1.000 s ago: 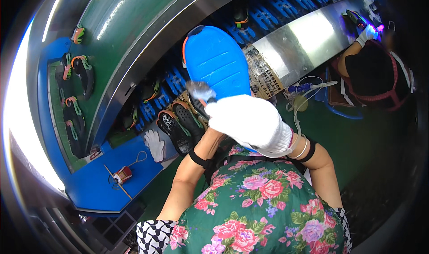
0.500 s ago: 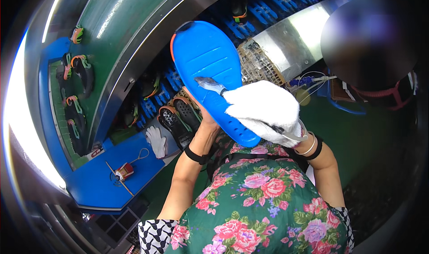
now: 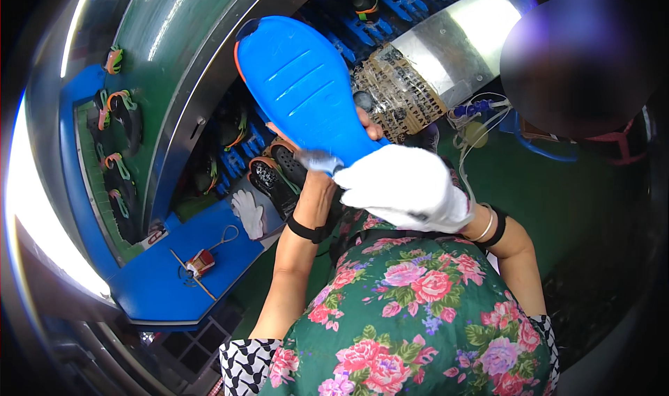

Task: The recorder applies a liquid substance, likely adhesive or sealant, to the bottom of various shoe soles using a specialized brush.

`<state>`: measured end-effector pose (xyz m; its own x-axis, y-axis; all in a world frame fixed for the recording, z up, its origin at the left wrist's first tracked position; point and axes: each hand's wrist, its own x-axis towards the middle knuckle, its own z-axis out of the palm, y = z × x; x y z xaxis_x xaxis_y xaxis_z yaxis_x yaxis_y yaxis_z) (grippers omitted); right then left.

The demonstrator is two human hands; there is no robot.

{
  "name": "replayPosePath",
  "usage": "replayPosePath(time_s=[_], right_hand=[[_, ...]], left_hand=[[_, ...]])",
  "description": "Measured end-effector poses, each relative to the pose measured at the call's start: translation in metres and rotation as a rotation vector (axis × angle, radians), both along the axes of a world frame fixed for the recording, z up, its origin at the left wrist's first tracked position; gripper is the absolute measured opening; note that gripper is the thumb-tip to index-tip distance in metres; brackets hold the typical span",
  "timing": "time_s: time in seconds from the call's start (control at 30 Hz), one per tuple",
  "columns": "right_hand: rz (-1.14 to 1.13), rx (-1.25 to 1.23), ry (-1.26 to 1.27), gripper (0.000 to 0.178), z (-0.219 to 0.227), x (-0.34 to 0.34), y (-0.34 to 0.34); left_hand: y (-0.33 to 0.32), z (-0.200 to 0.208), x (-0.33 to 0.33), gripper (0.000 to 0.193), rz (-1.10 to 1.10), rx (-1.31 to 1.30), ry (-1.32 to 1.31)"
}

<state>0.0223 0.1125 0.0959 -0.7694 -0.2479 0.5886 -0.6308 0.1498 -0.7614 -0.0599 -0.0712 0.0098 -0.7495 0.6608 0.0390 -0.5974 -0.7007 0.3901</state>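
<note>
While our left hand grips the blue sole from beneath, our gloved right hand holds a brush by its edge. We can't confirm contact.

Clogs lie left of the brush.

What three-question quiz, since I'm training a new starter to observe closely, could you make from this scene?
1. True or false: the left hand, partly hidden behind the sole-shaped piece, is bare.
2. Which colour is the broad face of that piece? A. white, B. green, C. blue.
3. Fill in the blank: the gloved right hand holds a ____.

Key:
1. True.
2. C.
3. brush.
</note>
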Motion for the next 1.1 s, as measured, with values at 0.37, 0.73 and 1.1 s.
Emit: replayPosePath(time_s=[0.37,0.73,1.1], right_hand=[[0.018,-0.062,-0.006,0.025,-0.005,0.002,0.009],[0.068,-0.167,-0.131,0.024,-0.011,0.007,0.025],[0.153,-0.306,-0.247,0.022,-0.021,0.011,0.024]], left_hand=[[0.011,0.010,0.003,0.131,0.205,0.120,-0.034],[0.001,-0.003,-0.012,0.128,0.137,0.032,-0.018],[-0.011,0.004,-0.027,0.129,0.128,-0.088,-0.076]])
